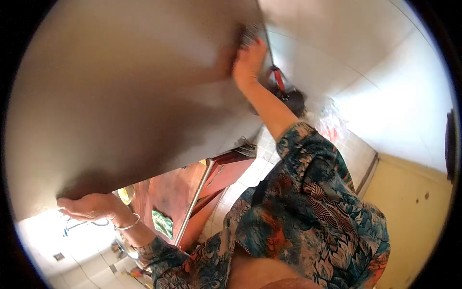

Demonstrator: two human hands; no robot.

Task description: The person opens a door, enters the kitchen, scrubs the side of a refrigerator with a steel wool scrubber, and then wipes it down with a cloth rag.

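Right hand (249, 62) is closed over what looks like a grey scouring pad (249, 34), kinda blurry, pressed up near the edge of a big dull metallic panel (120, 106) that fills most of the upper left of the view. Left hand (94, 206) is way over at the panel's lower edge, fingers together and bent against it, but can't tell if it's actually gripping or just propping; there's a pale bangle (131, 223) on that wrist. As for labels, there's a green-and-white patterned item (162, 224), packet or cloth, not sure, and any print on it is too small to read; the clear plastic bag (332, 123) off to the right shows red marks that are too blurred to make out. Green thing sits on a reddish-brown wooden desk (166, 192) with a shiny strip (195, 202) along its edge, and something yellow (126, 195) is partly tucked behind the panel there. Panel itself is smooth, with soft glare and dark shadows around both hands. Past its edge you get a pale wall (327, 43), a red-handled tool (278, 78) next to a black object (292, 102), small white tiles (262, 144), and a yellowish board or door (406, 212) at lower right. Lower left is pretty blown out with light. Patterned shirt (313, 202) takes up the rest.
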